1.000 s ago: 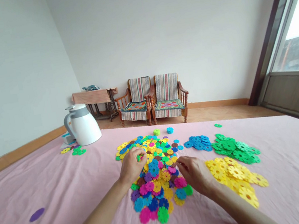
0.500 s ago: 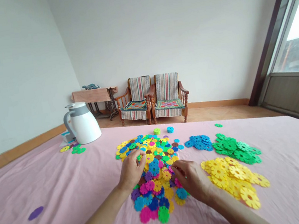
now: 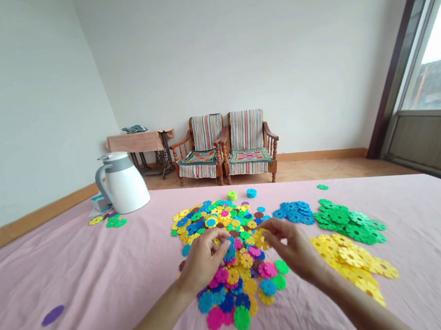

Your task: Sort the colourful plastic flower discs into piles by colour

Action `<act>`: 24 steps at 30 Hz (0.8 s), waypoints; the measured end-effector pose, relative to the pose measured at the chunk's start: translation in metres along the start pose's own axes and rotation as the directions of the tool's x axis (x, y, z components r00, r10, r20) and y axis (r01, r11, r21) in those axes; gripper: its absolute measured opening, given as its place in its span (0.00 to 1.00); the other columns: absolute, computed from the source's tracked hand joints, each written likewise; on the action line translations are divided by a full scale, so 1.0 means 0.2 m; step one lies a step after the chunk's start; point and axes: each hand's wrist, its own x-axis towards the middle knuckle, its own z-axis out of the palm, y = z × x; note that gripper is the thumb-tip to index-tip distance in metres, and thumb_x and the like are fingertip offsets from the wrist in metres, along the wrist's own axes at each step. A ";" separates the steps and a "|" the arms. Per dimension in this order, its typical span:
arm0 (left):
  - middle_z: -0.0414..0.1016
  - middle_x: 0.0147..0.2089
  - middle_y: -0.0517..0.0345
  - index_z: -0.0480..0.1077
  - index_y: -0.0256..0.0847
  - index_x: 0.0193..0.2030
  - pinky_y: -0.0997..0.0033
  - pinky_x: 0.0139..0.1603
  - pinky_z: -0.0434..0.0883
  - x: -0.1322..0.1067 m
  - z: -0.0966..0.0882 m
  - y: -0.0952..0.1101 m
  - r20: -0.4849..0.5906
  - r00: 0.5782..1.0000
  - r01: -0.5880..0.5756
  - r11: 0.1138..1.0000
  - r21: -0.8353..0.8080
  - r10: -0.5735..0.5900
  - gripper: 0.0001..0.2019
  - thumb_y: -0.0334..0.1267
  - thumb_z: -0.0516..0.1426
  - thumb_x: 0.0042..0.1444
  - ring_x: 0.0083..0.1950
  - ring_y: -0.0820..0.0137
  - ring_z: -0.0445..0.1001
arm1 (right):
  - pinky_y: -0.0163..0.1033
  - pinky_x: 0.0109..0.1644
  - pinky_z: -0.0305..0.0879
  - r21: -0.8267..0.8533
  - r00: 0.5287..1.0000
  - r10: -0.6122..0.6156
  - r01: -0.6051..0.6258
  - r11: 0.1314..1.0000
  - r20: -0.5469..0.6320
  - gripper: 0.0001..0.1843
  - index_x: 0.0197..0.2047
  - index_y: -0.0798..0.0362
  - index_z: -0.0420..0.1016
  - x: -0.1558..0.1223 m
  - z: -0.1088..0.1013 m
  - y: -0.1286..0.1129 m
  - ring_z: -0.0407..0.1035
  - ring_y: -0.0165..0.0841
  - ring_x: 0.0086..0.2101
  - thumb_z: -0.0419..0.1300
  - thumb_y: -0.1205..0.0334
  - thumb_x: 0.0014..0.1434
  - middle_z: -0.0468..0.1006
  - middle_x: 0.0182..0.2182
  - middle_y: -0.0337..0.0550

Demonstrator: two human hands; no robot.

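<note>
A mixed heap of colourful notched plastic discs (image 3: pixel 226 301) spreads over the pink cloth in front of me. Above its left side is my left hand (image 3: pixel 207 256), its fingers curled in toward the thumb; whatever is between the fingertips, if anything, I cannot make out. On the heap's right side my right hand (image 3: pixel 296 245) pinches a yellow notched disc (image 3: pixel 262 239) between thumb and fingers. To the right lie sorted piles: yellow discs (image 3: pixel 350 257), partly behind my right hand and forearm, green discs (image 3: pixel 346 220) and blue discs (image 3: pixel 295 212).
A white and grey jug (image 3: pixel 126 185) stands at the back left, with a few loose discs (image 3: pixel 116 221) before it. A purple disc (image 3: pixel 53 315) lies far left. Small green (image 3: pixel 231 195) and blue stacks (image 3: pixel 251 193) sit behind the heap. Two wooden armchairs (image 3: pixel 247 141) stand beyond the table.
My right hand has risen slightly away from me and now shows a yellow disc in its pinch. My left hand has come nearer to me and a little right, toward the right hand.
</note>
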 end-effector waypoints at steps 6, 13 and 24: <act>0.70 0.35 0.59 0.71 0.41 0.33 0.72 0.35 0.66 0.03 -0.06 -0.08 0.018 1.000 -0.028 0.963 0.269 0.024 0.05 0.37 0.59 0.48 0.30 0.72 0.68 | 0.33 0.27 0.53 -0.499 0.974 0.191 -0.106 0.860 0.122 0.13 0.26 0.54 0.75 0.06 -0.38 0.08 0.66 0.30 0.24 0.49 0.65 0.50 0.73 0.20 0.39; 0.69 0.39 0.59 0.69 0.43 0.35 0.69 0.43 0.65 0.00 -0.01 -0.07 0.083 0.996 -0.062 0.948 0.311 0.038 0.11 0.37 0.64 0.43 0.42 0.65 0.69 | 0.35 0.31 0.54 -0.763 0.926 0.349 -0.121 0.635 0.143 0.10 0.27 0.53 0.76 0.03 -0.50 0.20 0.70 0.34 0.31 0.53 0.62 0.50 0.79 0.29 0.45; 0.67 0.38 0.59 0.66 0.43 0.37 0.70 0.38 0.66 -0.01 0.00 -0.07 0.098 0.995 -0.025 0.973 0.229 0.003 0.13 0.32 0.61 0.43 0.37 0.68 0.68 | 0.34 0.33 0.57 -0.589 0.967 0.148 0.003 0.808 0.208 0.09 0.30 0.54 0.72 0.03 -0.20 0.16 0.70 0.32 0.29 0.51 0.65 0.54 0.77 0.28 0.44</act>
